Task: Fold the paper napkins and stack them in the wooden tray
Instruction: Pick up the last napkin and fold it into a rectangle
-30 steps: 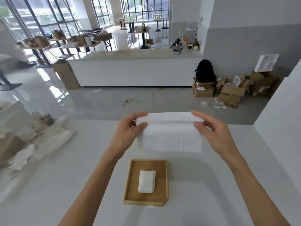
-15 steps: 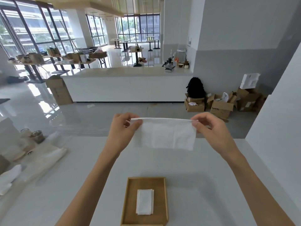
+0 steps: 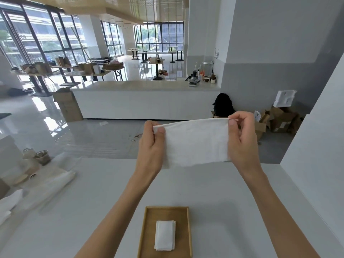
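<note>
Person at the white counter, arms and hands only. The left hand (image 3: pixel 150 146) and right hand (image 3: pixel 242 144) were bare. So were the left forearm (image 3: pixel 119 211) and right forearm (image 3: pixel 279 211), uncovered from the wrist up as far as could be seen. Both forearms were slender and tapered evenly toward narrow wrists. The fingers were long and lean, with clearly marked knuckles. The left thumbnail (image 3: pixel 161 130) and right thumbnail (image 3: pixel 231 122) were cut short, with rounded tips. Faint tendon ridges ran across the back of the left hand.
</note>
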The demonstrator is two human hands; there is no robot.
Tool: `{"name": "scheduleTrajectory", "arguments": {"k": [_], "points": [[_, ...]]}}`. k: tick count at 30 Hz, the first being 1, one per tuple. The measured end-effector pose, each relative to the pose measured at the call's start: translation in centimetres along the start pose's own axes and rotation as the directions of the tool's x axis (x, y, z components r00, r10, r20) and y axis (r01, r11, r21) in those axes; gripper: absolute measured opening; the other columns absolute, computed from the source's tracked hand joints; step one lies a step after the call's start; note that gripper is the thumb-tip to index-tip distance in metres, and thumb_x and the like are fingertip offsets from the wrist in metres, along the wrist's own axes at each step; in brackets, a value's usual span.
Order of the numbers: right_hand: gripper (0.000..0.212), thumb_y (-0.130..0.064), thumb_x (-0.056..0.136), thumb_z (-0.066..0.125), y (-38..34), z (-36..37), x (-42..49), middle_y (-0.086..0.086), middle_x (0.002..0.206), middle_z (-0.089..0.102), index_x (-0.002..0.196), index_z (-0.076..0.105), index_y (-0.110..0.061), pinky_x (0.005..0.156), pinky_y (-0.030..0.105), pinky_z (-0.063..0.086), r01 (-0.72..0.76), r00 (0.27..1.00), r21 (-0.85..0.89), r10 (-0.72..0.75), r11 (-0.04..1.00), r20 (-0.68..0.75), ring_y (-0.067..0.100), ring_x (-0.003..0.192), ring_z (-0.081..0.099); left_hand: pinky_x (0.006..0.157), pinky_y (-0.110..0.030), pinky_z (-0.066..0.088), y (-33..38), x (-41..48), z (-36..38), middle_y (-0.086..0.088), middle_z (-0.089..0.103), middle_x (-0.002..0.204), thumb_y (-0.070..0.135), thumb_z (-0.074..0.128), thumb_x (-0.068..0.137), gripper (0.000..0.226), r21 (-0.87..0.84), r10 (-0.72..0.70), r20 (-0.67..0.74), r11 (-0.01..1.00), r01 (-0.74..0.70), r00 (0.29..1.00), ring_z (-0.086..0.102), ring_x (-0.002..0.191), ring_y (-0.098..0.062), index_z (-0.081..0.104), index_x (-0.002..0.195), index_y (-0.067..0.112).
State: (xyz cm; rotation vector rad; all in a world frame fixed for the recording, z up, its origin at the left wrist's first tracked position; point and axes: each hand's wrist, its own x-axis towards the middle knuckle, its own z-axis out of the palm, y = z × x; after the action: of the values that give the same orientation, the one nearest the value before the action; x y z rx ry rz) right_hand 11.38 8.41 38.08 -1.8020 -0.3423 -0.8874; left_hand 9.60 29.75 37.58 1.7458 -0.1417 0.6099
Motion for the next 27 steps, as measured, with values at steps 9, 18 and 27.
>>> {"name": "scheduleTrajectory", "arguments": {"k": [9, 18, 27], "points": [[0.011, -0.011, 0.105, 0.045, 0.4, 0.1, 0.4, 0.015, 0.082, 0.059, 0.109, 0.053, -0.005, 0.060, 0.035, 0.041, 0.089, 0.995, -0.132, -0.093, 0.987, -0.025, 0.022, 0.070, 0.050, 0.054, -0.017, 0.037, -0.1, -0.5, 0.5, 0.005, 0.047, 0.069, 0.012, 0.044, 0.105, 0.008, 0.100, 0.069, -0.072, 0.993, -0.062, 0.995, 0.044, 0.056, 0.000, 0.047, 0.098, 0.011], [0.009, -0.032, 0.103, 0.048, -2.7, 0.6, 5.5, -0.003, 0.089, 0.067, 0.102, 0.056, -0.035, 0.083, 0.041, 0.052, 0.247, 0.694, -0.211, -0.021, 0.946, 0.720, 0.019, 0.087, 0.063, 0.094, -0.019, 0.047, -1.7, -1.3, 0.6, 0.016, 0.064, 0.123, 0.042, 0.053, 0.100, 0.031, 0.028, -0.098, 0.364, 0.995, 0.094, 0.926, 0.058, 0.118, 0.000, 0.049, 0.128, 0.031], [0.028, -0.051, 0.096, 0.052, -4.1, -0.7, 6.3, -0.010, 0.098, 0.066, 0.124, 0.053, -0.048, 0.081, 0.030, 0.052, 0.181, 0.678, -0.204, 0.028, 0.962, 0.734, 0.009, 0.082, 0.064, 0.085, -0.038, 0.057, -0.3, -1.4, 2.2, -0.015, 0.076, 0.103, 0.030, 0.057, 0.101, 0.036, -0.156, -0.105, 0.538, 0.963, 0.221, 0.837, 0.073, 0.093, -0.023, 0.070, 0.102, -0.004]]}}
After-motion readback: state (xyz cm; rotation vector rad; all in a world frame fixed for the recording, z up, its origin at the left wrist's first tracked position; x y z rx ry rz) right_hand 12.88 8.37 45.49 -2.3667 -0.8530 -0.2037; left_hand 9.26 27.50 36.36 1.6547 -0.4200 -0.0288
